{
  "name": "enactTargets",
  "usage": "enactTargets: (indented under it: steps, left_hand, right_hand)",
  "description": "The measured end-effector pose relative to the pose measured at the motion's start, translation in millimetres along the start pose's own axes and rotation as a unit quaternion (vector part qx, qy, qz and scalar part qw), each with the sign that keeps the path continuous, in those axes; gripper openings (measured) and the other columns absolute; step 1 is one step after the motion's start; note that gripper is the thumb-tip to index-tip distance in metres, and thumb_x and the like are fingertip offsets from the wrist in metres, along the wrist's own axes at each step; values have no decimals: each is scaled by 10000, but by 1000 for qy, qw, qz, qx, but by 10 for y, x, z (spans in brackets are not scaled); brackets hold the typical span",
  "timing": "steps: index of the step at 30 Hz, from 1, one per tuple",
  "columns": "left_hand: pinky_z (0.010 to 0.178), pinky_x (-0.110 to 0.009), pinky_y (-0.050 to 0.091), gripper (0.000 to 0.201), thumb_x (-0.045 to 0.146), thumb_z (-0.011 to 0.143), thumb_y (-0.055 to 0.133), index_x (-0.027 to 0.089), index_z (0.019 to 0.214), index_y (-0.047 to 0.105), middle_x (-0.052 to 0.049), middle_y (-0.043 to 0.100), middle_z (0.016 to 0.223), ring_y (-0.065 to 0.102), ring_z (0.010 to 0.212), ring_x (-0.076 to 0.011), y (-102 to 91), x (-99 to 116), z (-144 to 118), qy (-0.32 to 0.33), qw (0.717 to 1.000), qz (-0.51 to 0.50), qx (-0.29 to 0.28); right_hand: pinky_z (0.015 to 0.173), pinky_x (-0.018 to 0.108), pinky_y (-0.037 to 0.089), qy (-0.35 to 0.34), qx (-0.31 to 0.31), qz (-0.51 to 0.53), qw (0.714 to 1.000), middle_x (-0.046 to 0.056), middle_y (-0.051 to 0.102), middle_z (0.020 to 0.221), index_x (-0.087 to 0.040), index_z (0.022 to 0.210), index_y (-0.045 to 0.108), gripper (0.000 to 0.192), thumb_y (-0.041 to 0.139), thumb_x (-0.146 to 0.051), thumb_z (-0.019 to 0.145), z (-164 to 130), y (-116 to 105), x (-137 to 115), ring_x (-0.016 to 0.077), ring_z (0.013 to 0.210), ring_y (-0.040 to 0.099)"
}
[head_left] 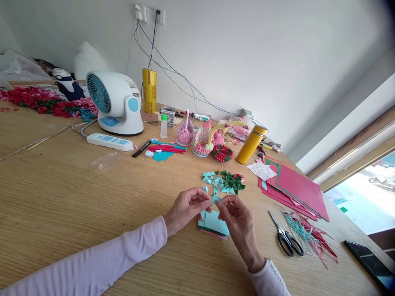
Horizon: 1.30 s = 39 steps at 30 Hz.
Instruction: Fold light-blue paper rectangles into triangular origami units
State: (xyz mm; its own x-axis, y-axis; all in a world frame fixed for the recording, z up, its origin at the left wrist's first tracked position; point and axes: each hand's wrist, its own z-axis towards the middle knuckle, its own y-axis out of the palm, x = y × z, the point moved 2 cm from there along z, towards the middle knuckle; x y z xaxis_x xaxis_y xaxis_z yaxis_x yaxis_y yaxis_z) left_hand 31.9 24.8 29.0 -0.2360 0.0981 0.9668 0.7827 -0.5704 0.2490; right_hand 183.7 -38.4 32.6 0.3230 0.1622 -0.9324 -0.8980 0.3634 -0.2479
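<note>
Between my two hands is a small light-blue piece of paper (216, 199), partly folded. My left hand (191, 206) pinches its left side with thumb and fingers. On its right side, my right hand (236, 211) grips it in the same way. Below lies a stack of light-blue paper sheets (218, 224), with green and pink sheets at its bottom, partly hidden by the right hand. Just beyond the fingers are loose light-blue folded paper triangles (212, 179) and dark-green folded paper triangles (233, 181).
Black-handled scissors (286, 239) and cut paper strips (310, 234) lie at right, near a phone (370, 263). Red paper sheets (304, 189) and a yellow flask (251, 144) stand farther back. Paper swans (202, 142), a fan (115, 102) and a power strip (110, 142) occupy the back.
</note>
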Motion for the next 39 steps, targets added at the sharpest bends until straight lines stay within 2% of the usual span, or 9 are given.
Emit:
enactTargets:
  steps: [5, 9, 14, 25, 28, 30, 32, 35, 39]
  left_hand:
    - [426, -175, 465, 338, 446, 842, 605, 117, 924, 608, -123, 707, 919, 659, 638, -138, -23, -43, 4, -153, 970, -173, -81]
    - [450, -162, 474, 258, 361, 846, 633, 112, 913, 638, -119, 714, 944, 669, 660, -127, -67, -71, 16, -210, 942, -231, -125]
    - [455, -168, 483, 281, 363, 808, 678, 112, 933, 654, -89, 694, 931, 666, 652, -118, -77, -66, 25, -206, 943, -226, -131]
    - [471, -167, 495, 300, 292, 684, 799, 119, 846, 616, -10, 648, 703, 619, 611, -98, -16, -33, 13, -113, 979, -163, -45]
    - [476, -154, 494, 296, 278, 680, 804, 115, 855, 630, -12, 658, 701, 629, 634, -99, -45, -63, 28, -110, 980, -167, -25]
    - [477, -141, 494, 288, 256, 680, 806, 107, 862, 641, -11, 657, 682, 619, 605, -84, -62, -78, 33, -128, 975, -178, -32]
    - [480, -131, 499, 293, 233, 671, 814, 103, 873, 648, -3, 646, 661, 608, 574, -70, -66, -80, 27, -161, 965, -198, -53]
    - [479, -121, 499, 325, 211, 674, 812, 104, 934, 648, 5, 633, 676, 608, 564, -59, -48, -58, 3, -218, 946, -218, -100]
    - [453, -110, 474, 262, 271, 728, 770, 117, 877, 620, 24, 595, 624, 553, 492, -36, -17, -27, -18, -238, 941, -203, -132]
  right_hand:
    - [503, 259, 406, -71, -31, 12, 997, 14, 576, 718, -215, 739, 637, 182, 680, -377, 809, 0, -7, -66, 131, 573, 502]
    - [549, 273, 421, -105, -41, -17, 993, 31, 587, 747, -218, 747, 663, 150, 669, -347, 823, -10, -2, -95, 158, 656, 533]
    - [514, 254, 401, -103, -22, -51, 993, 24, 587, 733, -209, 725, 634, 150, 655, -316, 827, -39, -2, -121, 143, 617, 510]
    - [470, 239, 354, 6, -1, -20, 1000, -20, 521, 619, -200, 749, 554, 232, 623, -406, 831, -73, 52, -63, 109, 508, 448]
    - [518, 243, 399, -15, -44, -4, 999, 3, 557, 709, -200, 787, 565, 178, 593, -363, 853, -92, 38, -129, 117, 567, 478]
    - [554, 245, 432, -32, -73, 8, 997, 23, 589, 824, -218, 939, 580, 118, 565, -311, 867, -95, 8, -182, 130, 632, 515]
    - [609, 258, 470, -63, -103, 1, 993, 61, 595, 1036, -247, 1109, 557, 249, 557, -248, 860, -86, -24, -221, 148, 735, 558]
    - [711, 289, 496, -127, -151, -27, 980, 94, 548, 1213, -237, 1067, 618, 229, 554, -191, 852, -64, -48, -225, 165, 839, 582]
    - [645, 274, 485, -124, -151, -39, 980, 48, 640, 850, -204, 940, 661, 115, 570, -231, 875, -34, -48, -130, 141, 674, 571]
